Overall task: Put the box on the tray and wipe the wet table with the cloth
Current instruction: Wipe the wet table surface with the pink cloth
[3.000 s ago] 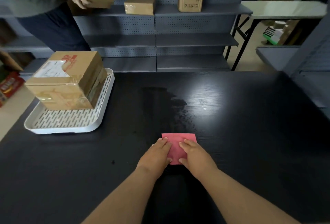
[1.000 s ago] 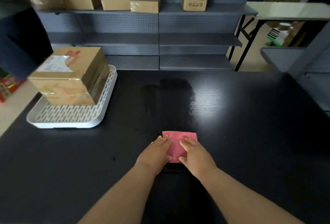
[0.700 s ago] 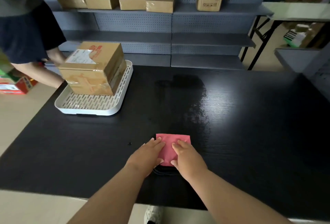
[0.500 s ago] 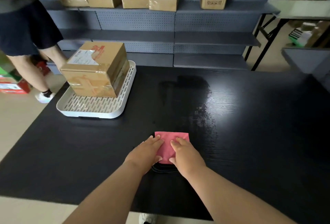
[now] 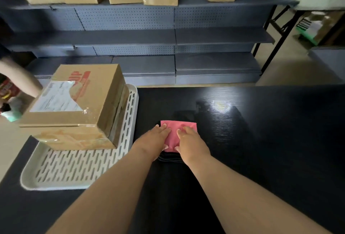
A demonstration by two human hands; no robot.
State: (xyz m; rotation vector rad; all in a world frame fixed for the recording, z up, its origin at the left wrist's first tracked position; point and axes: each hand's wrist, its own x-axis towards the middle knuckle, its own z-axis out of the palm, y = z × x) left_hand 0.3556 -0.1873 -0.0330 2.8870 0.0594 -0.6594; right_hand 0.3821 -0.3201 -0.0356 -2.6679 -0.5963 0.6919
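The folded pink cloth (image 5: 178,131) lies flat on the black table (image 5: 270,159), near its middle and just right of the white slotted tray (image 5: 74,170). Both hands press on it, palms down and fingers straight. The left hand (image 5: 153,140) covers its left side and the right hand (image 5: 192,143) its right side, with the far edge showing beyond the fingertips. Judgement: two flat palms spread the pressure for a pushed wiping stroke. The wet patch (image 5: 184,115) appears to lie just beyond the cloth, though glare makes its limits uncertain. The taped cardboard box (image 5: 78,106) sits on the tray's far half, clear of the damp surface, so that step reads as done. Grey shelving (image 5: 214,35) carrying smaller cartons stands behind.
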